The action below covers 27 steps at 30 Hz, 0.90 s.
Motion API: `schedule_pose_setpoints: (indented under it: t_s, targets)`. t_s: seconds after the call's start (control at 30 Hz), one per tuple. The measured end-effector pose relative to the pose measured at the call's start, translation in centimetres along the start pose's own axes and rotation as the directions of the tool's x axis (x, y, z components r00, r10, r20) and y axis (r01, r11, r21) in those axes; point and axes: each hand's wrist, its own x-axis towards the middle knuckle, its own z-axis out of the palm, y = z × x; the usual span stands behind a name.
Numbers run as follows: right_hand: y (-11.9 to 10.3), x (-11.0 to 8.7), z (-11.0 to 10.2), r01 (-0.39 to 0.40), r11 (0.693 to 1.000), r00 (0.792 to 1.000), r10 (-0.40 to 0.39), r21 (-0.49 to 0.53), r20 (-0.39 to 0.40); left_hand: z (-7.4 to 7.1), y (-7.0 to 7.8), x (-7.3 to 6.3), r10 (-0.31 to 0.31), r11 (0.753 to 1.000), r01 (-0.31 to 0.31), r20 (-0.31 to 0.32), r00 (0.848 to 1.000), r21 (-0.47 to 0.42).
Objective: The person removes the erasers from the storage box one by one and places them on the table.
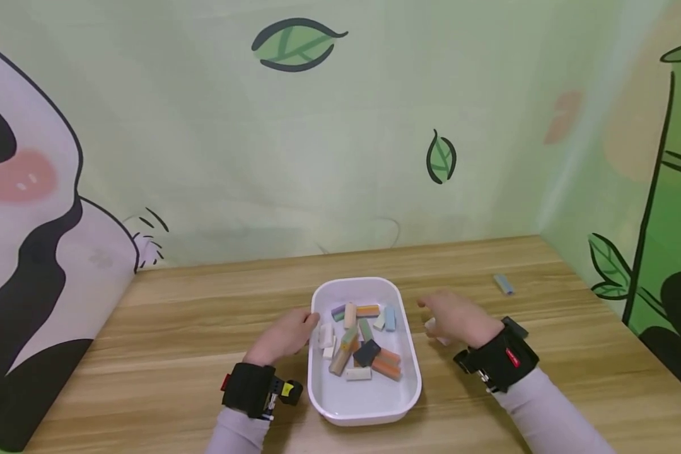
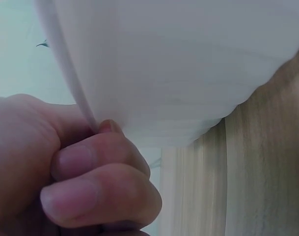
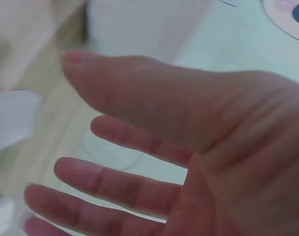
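A white plastic bin (image 1: 383, 397) stands on the wooden table, holding several small coloured blocks, with a dark one (image 1: 366, 353) on top of the heap. My left hand (image 1: 284, 334) pinches the bin's left rim between thumb and curled fingers, as the left wrist view also shows at the white wall (image 2: 164, 64). To the right of the bin, my right hand (image 1: 459, 317) hovers with its fingers spread and relaxed. Partly hidden beneath it is a white block (image 1: 438, 334). In the right wrist view a white block (image 3: 12, 118) lies apart from the thumb.
A blue-grey block (image 1: 503, 284) lies on the table (image 1: 204, 309) at the far right. Behind the table hangs a green printed backdrop (image 1: 346, 157), folding round on the right side. Each wrist wears a black strap with a camera.
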Motion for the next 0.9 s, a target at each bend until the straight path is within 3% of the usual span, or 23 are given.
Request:
schedule_pose_setpoints:
  t_s: [0.3, 0.53, 0.8, 0.9]
  targets:
    - [-3.3, -2.2, -2.1, 0.120, 0.992, 0.989, -0.122, -0.033, -0.082, 0.0, 0.0, 0.0, -0.001, 1.000, 0.001, -0.006, 1.000, 0.012]
    - [-5.5, -2.4, -1.0, 0.370, 0.925, 0.921, -0.378, -0.085, -0.099, -0.1, 0.0, 0.0, -0.006, 1.000, 0.006, -0.005, 1.000, 0.002]
    - [-7.0, -1.8, 1.4, 0.483, 0.867, 0.866, -0.493, -0.123, -0.076, 0.0, 0.0, 0.1, -0.006, 1.000, 0.006, -0.004, 1.000, 0.015]
    - [-7.3, -1.7, 2.3, 0.475, 0.872, 0.871, -0.485, -0.117, -0.075, 0.0, 0.0, 0.1, -0.011, 1.000, 0.011, -0.004, 1.000, 0.012]
